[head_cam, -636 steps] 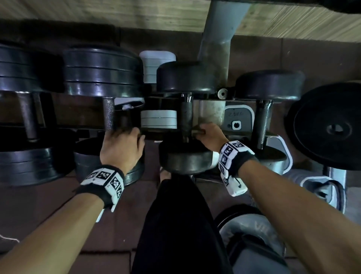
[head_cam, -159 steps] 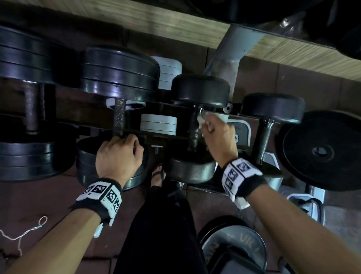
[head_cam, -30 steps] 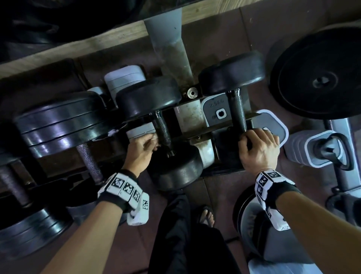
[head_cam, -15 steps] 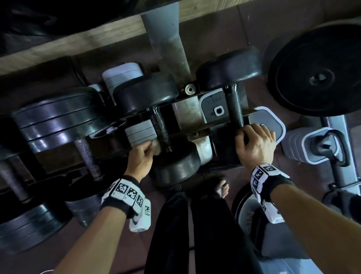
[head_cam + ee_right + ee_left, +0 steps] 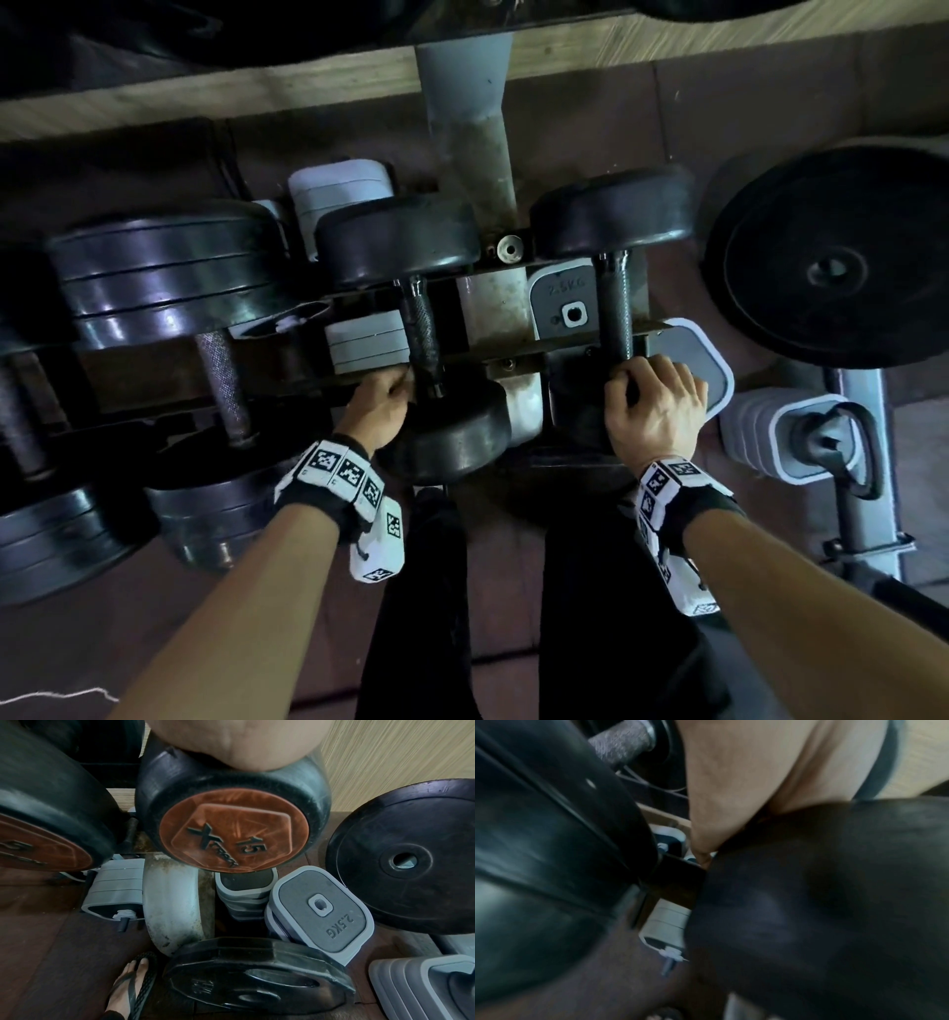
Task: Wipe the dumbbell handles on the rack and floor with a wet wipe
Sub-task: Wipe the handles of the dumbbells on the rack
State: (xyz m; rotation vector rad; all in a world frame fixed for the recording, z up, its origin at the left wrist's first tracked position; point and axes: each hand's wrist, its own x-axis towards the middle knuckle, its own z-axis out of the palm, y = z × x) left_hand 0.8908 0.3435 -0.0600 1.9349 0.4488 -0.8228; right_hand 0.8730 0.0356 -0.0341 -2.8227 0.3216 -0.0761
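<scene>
Two black round-headed dumbbells lie across the low rack (image 5: pixel 513 354). My left hand (image 5: pixel 400 383) has its fingers curled at the near end of the middle dumbbell's knurled handle (image 5: pixel 422 329), pinching a pale scrap that looks like the wet wipe (image 5: pixel 409 376). My right hand (image 5: pixel 634 380) grips the near end of the right dumbbell's handle (image 5: pixel 615 308). The right wrist view shows that dumbbell's near head (image 5: pixel 233 833), with a copper cap marked 15, under my palm. The blurred left wrist view shows only my palm (image 5: pixel 757 770) against a dark dumbbell head (image 5: pixel 808 902).
Plate-loaded dumbbells (image 5: pixel 164 277) fill the rack on the left. Grey 2.5 kg plates (image 5: pixel 318 910) lean under the rack, and a big black plate (image 5: pixel 832 257) stands at the right. Another black plate (image 5: pixel 257 977) lies on the floor by my sandalled foot (image 5: pixel 131 981). A grey post (image 5: pixel 472 128) rises behind.
Both hands stay at the near ends of their handles. Over the last second the left hand came from the grey plates onto the middle handle. My foot has slipped out of the head view.
</scene>
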